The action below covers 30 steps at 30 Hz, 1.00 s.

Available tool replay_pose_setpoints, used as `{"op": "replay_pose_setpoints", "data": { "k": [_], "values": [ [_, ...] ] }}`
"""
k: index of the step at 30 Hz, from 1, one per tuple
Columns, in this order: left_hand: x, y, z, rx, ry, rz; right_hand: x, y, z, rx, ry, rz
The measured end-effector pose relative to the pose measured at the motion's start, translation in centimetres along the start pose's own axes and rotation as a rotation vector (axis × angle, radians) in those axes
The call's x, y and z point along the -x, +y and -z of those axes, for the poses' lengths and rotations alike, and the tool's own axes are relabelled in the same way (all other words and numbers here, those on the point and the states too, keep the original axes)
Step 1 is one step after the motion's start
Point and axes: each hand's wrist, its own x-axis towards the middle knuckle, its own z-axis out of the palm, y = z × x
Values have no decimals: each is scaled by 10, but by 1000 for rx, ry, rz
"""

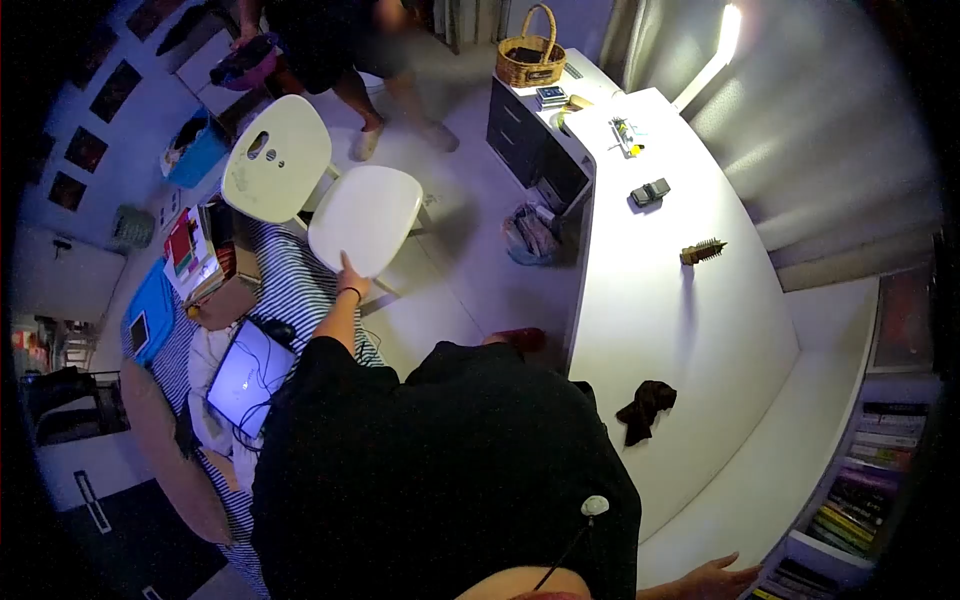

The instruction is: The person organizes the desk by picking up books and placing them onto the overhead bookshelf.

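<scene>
My left hand (350, 278) is on the near edge of a white chair's seat (368, 215), gripping the rim, with a dark band round the wrist. The chair's pale backrest (285, 150), with cut-out holes, stands to the left of the seat. At the lower right, my right hand (715, 578) reaches out with its fingers apart and holds nothing. It is beside the bookshelf (830, 555), close to the white desk's near end; whether it touches either I cannot tell. A crumpled dark cloth (647, 410) lies on the white desk (640, 300).
Also on the desk are a brown spiky object (703, 252), a small dark toy-like vehicle (650, 192) and a lit lamp (728, 40). A wicker basket (530, 65) tops the drawer cabinet. Another person (330, 50) stands beyond the chair. A laptop (250, 378) lies on the striped bed.
</scene>
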Motion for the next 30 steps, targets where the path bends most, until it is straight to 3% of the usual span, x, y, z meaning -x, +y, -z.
{"op": "replay_pose_setpoints", "data": {
  "k": [1,3,7,10,12,15,21,30],
  "values": [
    [-8,-2,19,20,59,21,-1,-4,2,-7,1,-8],
    [-66,-40,19,81,430,-155,-8,-7,13,-9,-25,-46],
    [-50,-11,96,174,550,58,-8,-6,13,-59,11,-40],
    [-14,7,143,294,652,82,-5,-3,11,-25,-93,-88],
    [-70,-36,150,212,814,168,-3,0,6,-78,-65,-91],
    [-59,-64,190,304,752,315,4,1,0,4,-46,-71],
    [-42,-127,205,358,819,363,2,-1,5,11,-129,-68],
    [-29,-176,208,404,821,391,2,0,2,-58,-6,-67]
  ]
}}
